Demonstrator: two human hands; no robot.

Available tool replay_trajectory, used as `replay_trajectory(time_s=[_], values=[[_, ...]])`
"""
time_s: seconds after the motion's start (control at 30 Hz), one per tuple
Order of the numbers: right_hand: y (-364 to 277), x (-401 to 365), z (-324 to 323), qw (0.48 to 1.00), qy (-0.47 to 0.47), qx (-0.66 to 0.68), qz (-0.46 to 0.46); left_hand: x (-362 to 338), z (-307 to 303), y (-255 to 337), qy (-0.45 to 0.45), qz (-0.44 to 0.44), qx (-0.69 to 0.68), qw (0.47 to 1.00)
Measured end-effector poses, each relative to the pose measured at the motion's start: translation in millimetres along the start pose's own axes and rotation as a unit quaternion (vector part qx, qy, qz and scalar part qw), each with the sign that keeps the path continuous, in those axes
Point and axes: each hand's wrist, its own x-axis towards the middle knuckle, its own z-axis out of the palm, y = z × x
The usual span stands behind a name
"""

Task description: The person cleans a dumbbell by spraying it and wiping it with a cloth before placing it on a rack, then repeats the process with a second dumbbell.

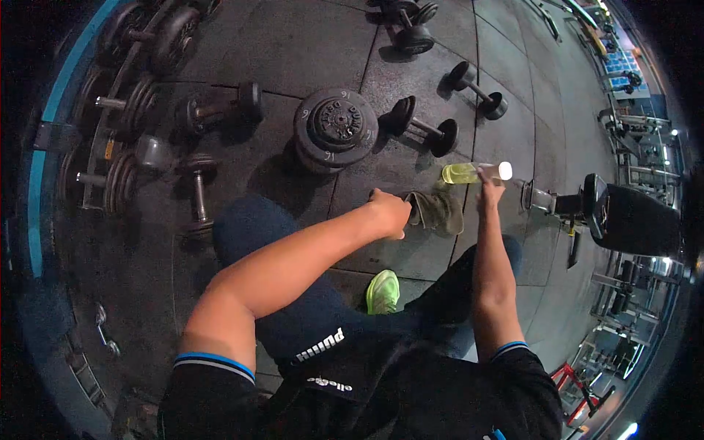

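Observation:
My left hand [390, 213] is closed on the edge of a dark olive cloth [438, 212], which hangs out to the right of my fist. Farther right, my right hand [491, 190] grips a clear bottle [460, 174] with yellow-green liquid in it and a white cap. The bottle lies sideways in my grasp, its cap end pointing right. My fingers partly cover its middle. Beyond both hands, a short dumbbell [425, 127] rests on the floor.
A stack of weight plates [336, 132] stands on the black mat floor [293, 44] ahead. Several dumbbells lie around, including one [199, 194] near my left knee. A loaded plate rack [121, 103] stands left; a padded bench [634, 220] is at right.

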Motion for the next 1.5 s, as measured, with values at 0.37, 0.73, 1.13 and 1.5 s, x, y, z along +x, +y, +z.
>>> replay_trajectory(time_s=[0.37, 0.73, 1.13, 1.5], values=[[49.2, -158.9, 65.4, 0.822, -0.324, -0.443, -0.154, -4.3, -2.7, -19.0, -0.019, -0.069, -0.028, 0.997], [-187.9, -165.3, 28.2, 0.821, -0.544, -0.115, -0.129, 8.1, 2.6, -33.5, 0.212, 0.010, -0.088, 0.973], [-256.9, -161.9, 35.1, 0.778, -0.607, -0.127, -0.100, -9.6, -33.3, -46.7, 0.369, 0.072, -0.101, 0.921], [-245.3, -144.1, 45.8, 0.779, -0.546, -0.062, -0.302, -21.0, -54.6, -55.9, 0.374, 0.108, -0.265, 0.882]])
